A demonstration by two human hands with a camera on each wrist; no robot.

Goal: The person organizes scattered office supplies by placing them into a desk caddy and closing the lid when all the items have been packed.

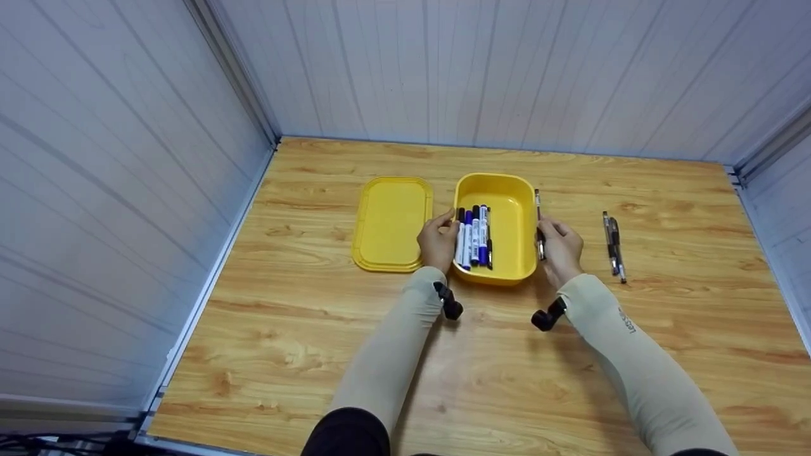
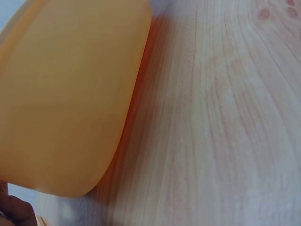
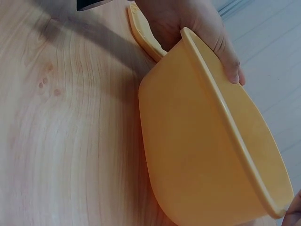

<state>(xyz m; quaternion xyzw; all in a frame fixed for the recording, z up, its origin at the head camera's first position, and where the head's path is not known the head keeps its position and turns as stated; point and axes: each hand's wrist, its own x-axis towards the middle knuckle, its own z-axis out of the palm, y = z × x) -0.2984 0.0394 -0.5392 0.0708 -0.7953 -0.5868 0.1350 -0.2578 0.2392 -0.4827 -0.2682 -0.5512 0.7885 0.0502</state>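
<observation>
A yellow plastic box point(image 1: 516, 271) stands uncovered, holding several white markers point(image 1: 475, 237) with black or blue caps and a black pen point(image 1: 489, 244) along its left side. My left hand point(image 1: 439, 240) grips the left rim; in the right wrist view its thumb point(image 3: 228, 61) hooks over the edge. Along the right wall, my right hand point(image 1: 561, 250) pinches a black-and-clear pen point(image 1: 538, 206) outside the rim. Only part of the right hand point(image 3: 294, 212) shows at the right wrist view's edge, with no pen visible there. The box's outer wall point(image 2: 70, 94) fills much of the left wrist view.
A yellow lid point(image 1: 393, 221) lies flat left of the box, close by the left hand. Two more pens point(image 1: 613, 247) lie on the wooden table point(image 1: 285, 304) to the right of the right hand. Pale panels point(image 1: 405, 69) enclose the back and sides.
</observation>
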